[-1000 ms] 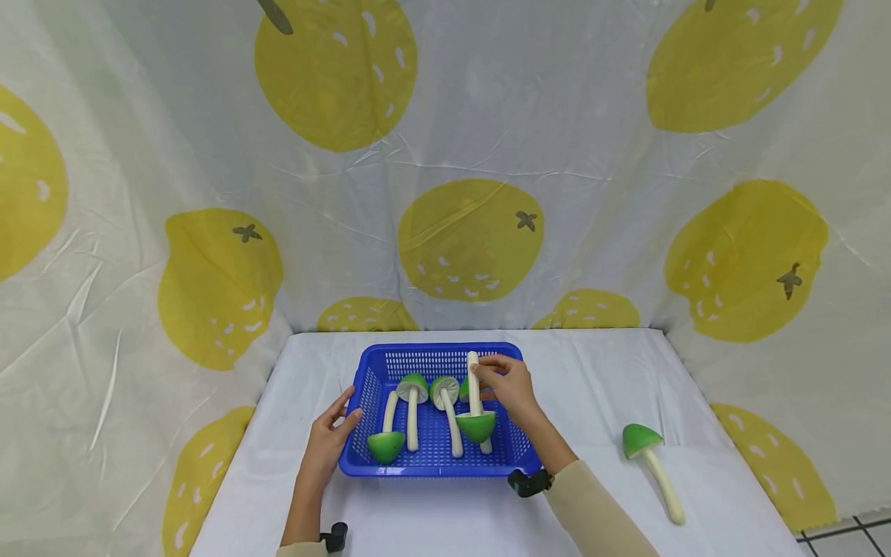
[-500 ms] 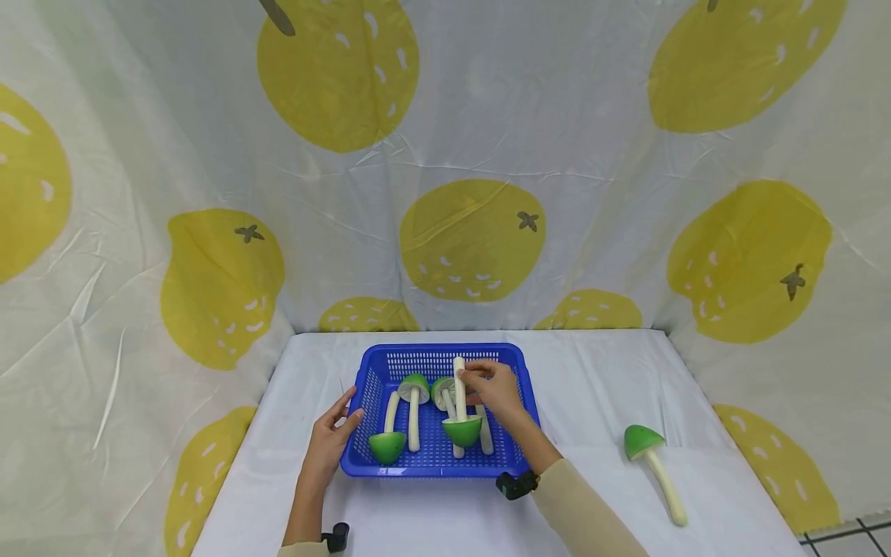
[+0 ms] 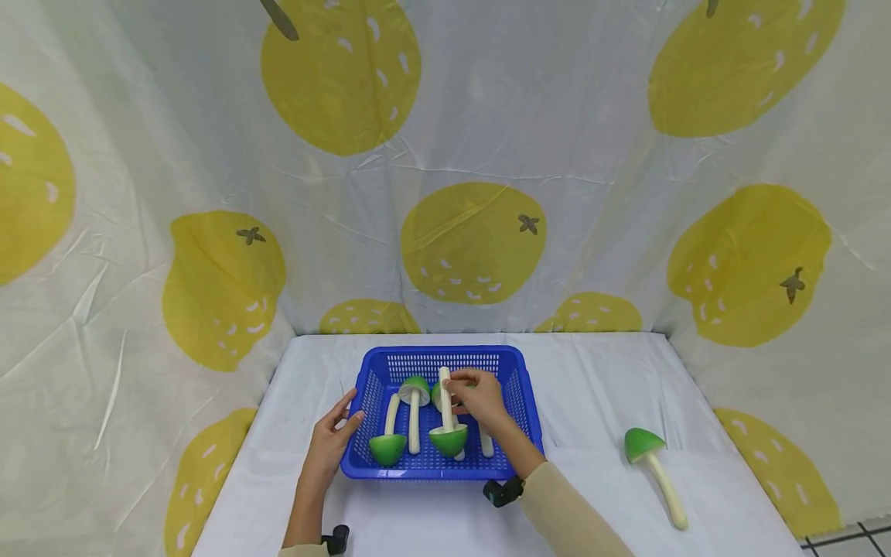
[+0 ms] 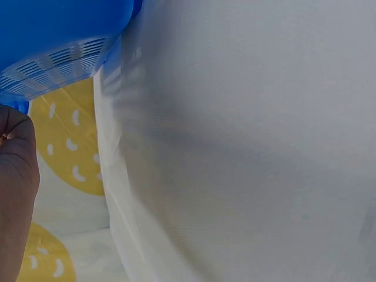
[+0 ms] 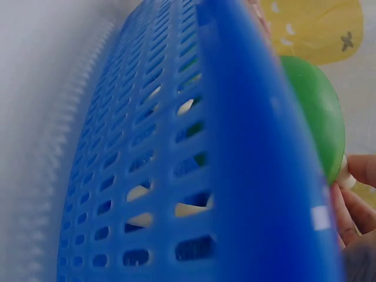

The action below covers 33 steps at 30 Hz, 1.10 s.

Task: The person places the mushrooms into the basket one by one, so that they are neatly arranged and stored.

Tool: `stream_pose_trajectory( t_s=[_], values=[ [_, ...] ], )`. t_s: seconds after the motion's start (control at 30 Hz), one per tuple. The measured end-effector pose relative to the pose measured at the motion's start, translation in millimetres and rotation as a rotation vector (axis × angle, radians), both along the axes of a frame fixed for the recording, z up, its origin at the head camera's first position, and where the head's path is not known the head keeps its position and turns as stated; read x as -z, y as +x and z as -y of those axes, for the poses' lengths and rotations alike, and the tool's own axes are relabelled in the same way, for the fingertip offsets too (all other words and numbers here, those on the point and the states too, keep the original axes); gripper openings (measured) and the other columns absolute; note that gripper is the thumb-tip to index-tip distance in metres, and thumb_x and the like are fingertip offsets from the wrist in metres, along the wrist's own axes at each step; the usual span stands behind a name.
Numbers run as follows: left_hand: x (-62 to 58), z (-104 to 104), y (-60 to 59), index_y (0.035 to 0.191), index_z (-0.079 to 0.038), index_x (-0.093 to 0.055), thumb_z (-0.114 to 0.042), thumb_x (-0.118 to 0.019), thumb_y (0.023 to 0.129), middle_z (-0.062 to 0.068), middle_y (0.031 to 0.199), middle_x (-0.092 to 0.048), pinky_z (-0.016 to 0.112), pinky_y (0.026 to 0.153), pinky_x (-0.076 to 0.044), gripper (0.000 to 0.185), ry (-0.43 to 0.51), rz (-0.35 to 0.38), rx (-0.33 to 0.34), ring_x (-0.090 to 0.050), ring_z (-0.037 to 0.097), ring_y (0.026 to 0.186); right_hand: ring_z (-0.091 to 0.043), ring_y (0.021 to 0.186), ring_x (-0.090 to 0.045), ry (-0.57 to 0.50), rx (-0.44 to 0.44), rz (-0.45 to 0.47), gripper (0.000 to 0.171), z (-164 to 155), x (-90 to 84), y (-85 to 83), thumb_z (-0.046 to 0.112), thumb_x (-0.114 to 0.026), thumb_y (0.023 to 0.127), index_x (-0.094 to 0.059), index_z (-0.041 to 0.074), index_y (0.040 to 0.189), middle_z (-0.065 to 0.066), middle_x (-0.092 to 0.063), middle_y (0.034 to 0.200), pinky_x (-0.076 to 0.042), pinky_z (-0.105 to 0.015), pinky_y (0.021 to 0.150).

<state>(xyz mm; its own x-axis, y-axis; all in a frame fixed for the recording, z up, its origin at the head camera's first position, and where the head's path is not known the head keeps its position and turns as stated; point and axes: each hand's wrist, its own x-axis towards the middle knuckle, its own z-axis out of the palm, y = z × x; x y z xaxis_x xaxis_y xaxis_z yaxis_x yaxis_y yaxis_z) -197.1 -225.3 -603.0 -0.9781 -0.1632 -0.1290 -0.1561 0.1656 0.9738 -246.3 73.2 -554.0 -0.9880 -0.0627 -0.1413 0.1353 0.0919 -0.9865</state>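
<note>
Five toy mushrooms are in view: four in the blue basket [image 3: 520,402], one lying well apart on the white table [image 3: 599,387]. The right hand [image 3: 476,398] pinches the held mushroom [image 3: 446,422] by its stem, cap down over the basket floor. The left hand [image 3: 329,442] rests with relaxed fingers against the basket's left rim. Risk: the cap could land on the mushrooms lying beneath and roll; a loose pinch could let the stem slip.

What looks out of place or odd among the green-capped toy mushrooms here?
One green-capped toy mushroom lies alone on the white tablecloth, right of the blue plastic basket holding the others. The right hand holds one mushroom cap-down, stem up.
</note>
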Motion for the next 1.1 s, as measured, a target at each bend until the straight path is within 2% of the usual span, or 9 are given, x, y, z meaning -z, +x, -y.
stream_pose_trajectory(
  t_s=[0.33, 0.7, 0.93, 1.1],
  values=[
    [-0.3, 0, -1.2, 0.151, -0.027, -0.053, -0.031, -0.070, 0.099, 0.006, 0.111, -0.051, 0.025, 0.070, -0.058, 0.055, 0.005, -0.009, 0.015, -0.063, 0.018, 0.086, -0.022, 0.077, -0.074, -0.017, -0.034, 0.032, 0.030, 10, 9.9, -1.9, 0.023, -0.074, 0.096, -0.072, 0.004, 0.120, -0.013, -0.073, 0.103, -0.061, -0.056, 0.081],
    [3.9, 1, -1.3, 0.152, -0.026, -0.053, -0.036, -0.072, 0.098, 0.006, 0.110, -0.051, 0.026, 0.069, -0.058, 0.058, -0.015, -0.015, 0.004, -0.063, 0.015, 0.083, -0.019, 0.074, -0.072, -0.012, -0.067, 0.028, 0.029, 19, 19.7, -2.6, 0.020, -0.075, 0.095, -0.072, 0.002, 0.117, -0.012, -0.072, 0.097, -0.062, -0.053, 0.078],
    [2.7, 1, -1.7, 0.151, -0.027, -0.054, -0.035, -0.072, 0.098, 0.004, 0.110, -0.049, 0.025, 0.069, -0.057, 0.057, -0.006, 0.005, 0.001, -0.061, 0.016, 0.084, -0.019, 0.075, -0.071, 0.000, -0.075, 0.030, 0.031, 24, 25.7, -1.8, 0.022, -0.075, 0.095, -0.072, 0.002, 0.119, -0.011, -0.072, 0.099, -0.063, -0.043, 0.070],
    [4.9, 2, -4.0, 0.152, -0.027, -0.052, -0.033, -0.071, 0.098, 0.003, 0.111, -0.049, 0.027, 0.069, -0.058, 0.058, 0.009, 0.018, 0.004, -0.062, 0.017, 0.085, -0.018, 0.075, -0.072, 0.009, -0.078, 0.025, 0.031, 25, 28.1, -0.8, 0.021, -0.073, 0.097, -0.071, 0.001, 0.120, -0.012, -0.073, 0.100, -0.063, -0.046, 0.073]
  ],
)
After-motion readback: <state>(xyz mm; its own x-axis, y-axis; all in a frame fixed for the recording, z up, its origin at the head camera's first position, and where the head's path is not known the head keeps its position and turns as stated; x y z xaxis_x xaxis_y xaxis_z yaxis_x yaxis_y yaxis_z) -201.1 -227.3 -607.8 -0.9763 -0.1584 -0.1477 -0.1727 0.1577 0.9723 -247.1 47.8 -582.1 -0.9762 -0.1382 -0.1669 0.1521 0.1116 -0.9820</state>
